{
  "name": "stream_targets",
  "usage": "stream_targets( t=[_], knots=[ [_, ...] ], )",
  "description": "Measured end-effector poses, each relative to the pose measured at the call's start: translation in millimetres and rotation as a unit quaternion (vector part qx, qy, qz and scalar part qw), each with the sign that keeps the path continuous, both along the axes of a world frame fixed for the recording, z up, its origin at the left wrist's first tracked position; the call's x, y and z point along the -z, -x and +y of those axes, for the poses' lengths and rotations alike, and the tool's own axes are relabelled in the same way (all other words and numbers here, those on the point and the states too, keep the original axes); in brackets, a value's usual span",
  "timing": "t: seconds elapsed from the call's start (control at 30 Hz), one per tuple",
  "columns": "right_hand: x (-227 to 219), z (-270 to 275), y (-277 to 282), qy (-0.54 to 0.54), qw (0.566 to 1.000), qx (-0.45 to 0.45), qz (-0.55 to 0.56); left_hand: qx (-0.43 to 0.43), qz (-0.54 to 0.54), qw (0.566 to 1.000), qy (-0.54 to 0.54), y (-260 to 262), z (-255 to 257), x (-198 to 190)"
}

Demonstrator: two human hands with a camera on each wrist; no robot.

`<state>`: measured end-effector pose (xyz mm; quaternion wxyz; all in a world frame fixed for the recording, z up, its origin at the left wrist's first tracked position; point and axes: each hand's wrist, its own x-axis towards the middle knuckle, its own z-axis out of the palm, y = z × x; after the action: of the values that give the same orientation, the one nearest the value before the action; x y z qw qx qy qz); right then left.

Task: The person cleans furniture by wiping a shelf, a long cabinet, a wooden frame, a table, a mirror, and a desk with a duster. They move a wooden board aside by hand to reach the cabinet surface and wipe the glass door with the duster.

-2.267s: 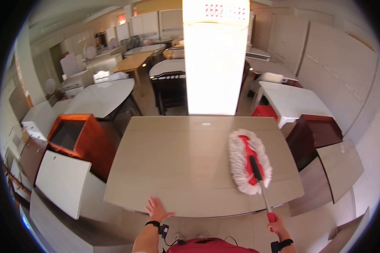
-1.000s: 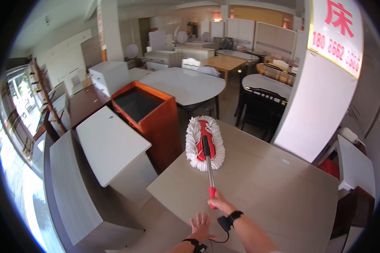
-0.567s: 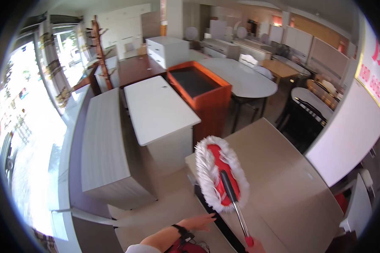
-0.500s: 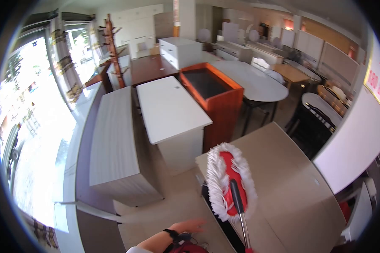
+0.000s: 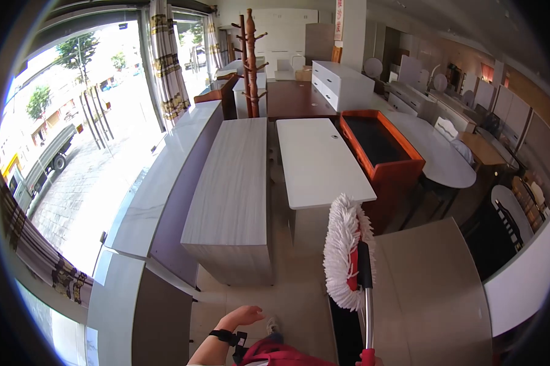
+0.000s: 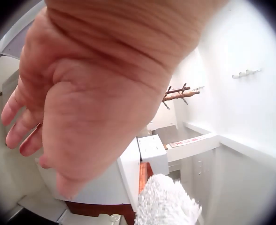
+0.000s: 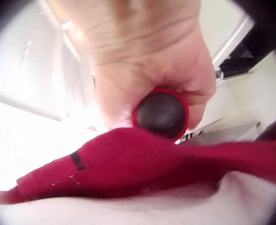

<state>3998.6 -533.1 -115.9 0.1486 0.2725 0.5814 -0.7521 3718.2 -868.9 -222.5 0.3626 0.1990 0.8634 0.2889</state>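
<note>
My right hand (image 7: 152, 70) grips the red handle of a mop-style duster, its dark round end cap (image 7: 160, 115) showing in the right wrist view. In the head view only a sliver of that hand shows at the bottom edge. The duster (image 5: 342, 262) has a white fringed head, tilted on its side and held up over the left edge of a grey-brown table (image 5: 430, 287). My left hand (image 5: 243, 315) hangs over the floor, left of the table, with loose fingers and nothing in them. In the left wrist view, the duster's white fringe (image 6: 166, 201) appears beyond this hand.
Ahead are a white desk (image 5: 323, 161), a wood-grain cabinet (image 5: 232, 183) and an orange-brown cabinet (image 5: 391, 177). A long glossy counter (image 5: 165, 183) runs along the windows at left. A wooden coat rack (image 5: 250, 67) stands further back. A tiled floor strip (image 5: 226, 296) lies between furniture.
The head view has swung left toward the windows. The duster has gone from the right side of the tabletop to its left edge, now raised. My left hand has come off the table's edge.
</note>
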Motion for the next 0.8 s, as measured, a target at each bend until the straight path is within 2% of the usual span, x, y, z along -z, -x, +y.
stream_targets(
  t=[0.1, 0.13, 0.2, 0.27, 0.3, 0.4, 0.5, 0.57, 0.67, 0.7, 0.8],
  knots=[
    [-2.9, -5.8, 63.5, 0.041, 0.998, -0.010, 0.047, -0.044, 0.024, 0.995, -0.085, 26.3, -3.3, -9.9],
    [-4.7, -8.6, 90.1, 0.014, 0.998, -0.027, 0.059, -0.064, 0.023, 0.991, -0.113, 32.6, -6.9, -12.1],
    [-11.3, -12.5, 145.5, -0.140, 0.982, -0.107, 0.072, -0.110, 0.007, 0.982, -0.153, 42.1, -19.7, -14.1],
    [-20.7, -32.8, 199.3, -0.179, 0.967, -0.142, 0.113, -0.153, -0.021, 0.971, -0.183, 54.8, -32.5, -16.0],
    [-1.9, -33.0, 220.0, -0.192, 0.952, -0.199, 0.130, -0.187, -0.035, 0.963, -0.191, 60.1, -40.0, -13.9],
    [11.7, -67.0, 266.3, -0.102, 0.967, -0.226, 0.060, -0.270, -0.062, 0.940, -0.200, 68.9, -68.1, -0.6],
    [58.6, -94.9, 288.9, -0.123, 0.950, -0.278, 0.069, -0.329, -0.073, 0.922, -0.194, 78.9, -94.2, 1.6],
    [61.5, -111.1, 318.2, -0.112, 0.953, -0.275, 0.059, -0.369, -0.102, 0.902, -0.200, 80.5, -105.6, 0.8],
    [50.8, -136.9, 370.7, -0.132, 0.956, -0.257, 0.045, -0.402, -0.108, 0.884, -0.210, 88.5, -112.0, -1.4],
    [55.3, -143.4, 394.9, -0.102, 0.954, -0.275, 0.065, -0.402, -0.108, 0.885, -0.210, 92.1, -107.6, -12.8],
    [54.2, -175.5, 473.6, -0.154, 0.948, -0.273, 0.054, -0.367, -0.126, 0.885, -0.257, 106.8, -93.8, -18.8]
  ],
)
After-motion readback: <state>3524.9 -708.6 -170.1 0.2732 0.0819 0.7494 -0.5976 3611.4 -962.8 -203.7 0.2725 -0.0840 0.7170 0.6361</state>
